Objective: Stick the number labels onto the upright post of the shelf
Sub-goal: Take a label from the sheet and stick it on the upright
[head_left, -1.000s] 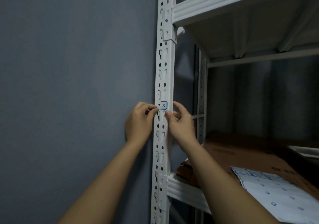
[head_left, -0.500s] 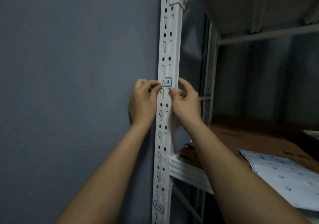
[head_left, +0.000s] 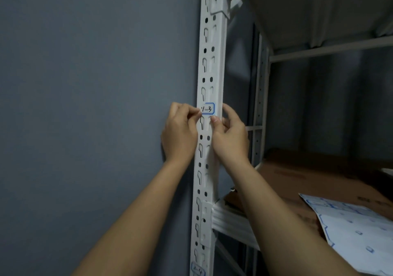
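While between both hands [head_left: 180,131], label [head_left: 207,108].

Dim, cool indoor light. The white post [head_left: 209,67] is the brightest surface; the shelf interior [head_left: 331,109] falls into deep shadow. Slight overall softness; wide-angle bending leans straight lines near the edges.

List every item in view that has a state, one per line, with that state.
1-3 label: flat on the post face, left edge under fingertips
Lower label: stuck on the post, near the frame's bottom edge
Upright post: vertical, slotted
Left hand: pinches the label's left edge
Right hand: fingers curled, thumb on the post just below the label
Label sheet: lying on cardboard on the shelf
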Available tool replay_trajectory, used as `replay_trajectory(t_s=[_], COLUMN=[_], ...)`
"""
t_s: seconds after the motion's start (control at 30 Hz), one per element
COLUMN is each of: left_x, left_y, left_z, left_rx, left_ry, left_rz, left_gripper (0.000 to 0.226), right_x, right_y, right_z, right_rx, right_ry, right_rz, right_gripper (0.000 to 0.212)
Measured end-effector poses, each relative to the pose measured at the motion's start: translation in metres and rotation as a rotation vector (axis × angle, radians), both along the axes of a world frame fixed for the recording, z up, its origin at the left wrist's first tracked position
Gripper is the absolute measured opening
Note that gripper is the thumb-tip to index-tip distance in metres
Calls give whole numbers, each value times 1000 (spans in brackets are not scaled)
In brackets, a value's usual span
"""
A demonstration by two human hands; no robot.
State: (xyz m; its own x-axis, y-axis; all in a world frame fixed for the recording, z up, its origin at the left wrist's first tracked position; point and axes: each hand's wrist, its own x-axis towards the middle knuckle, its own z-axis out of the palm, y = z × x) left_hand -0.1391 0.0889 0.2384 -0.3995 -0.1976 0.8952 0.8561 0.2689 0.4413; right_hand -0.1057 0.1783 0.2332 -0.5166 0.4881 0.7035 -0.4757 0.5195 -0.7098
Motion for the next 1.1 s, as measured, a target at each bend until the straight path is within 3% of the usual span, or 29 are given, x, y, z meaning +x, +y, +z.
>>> replay_trajectory(t_s=[0.37,0.73,1.1], left_x=[-3,-5,-3], left_y=[-1,4,-4], left_z=[4,3,5], left_rx=[10,-111,-28], left_ry=[-15,21,59], left_rz=[-68,86,76], left_gripper=[6,6,4], right_x=[4,15,14], right_y=[-2,-8,-11], right_z=[3,4,5], right_rx=[7,41,30], right_ry=[-18,-76,-79], right_rz=[-40,-92,-82], right_gripper=[38,41,37])
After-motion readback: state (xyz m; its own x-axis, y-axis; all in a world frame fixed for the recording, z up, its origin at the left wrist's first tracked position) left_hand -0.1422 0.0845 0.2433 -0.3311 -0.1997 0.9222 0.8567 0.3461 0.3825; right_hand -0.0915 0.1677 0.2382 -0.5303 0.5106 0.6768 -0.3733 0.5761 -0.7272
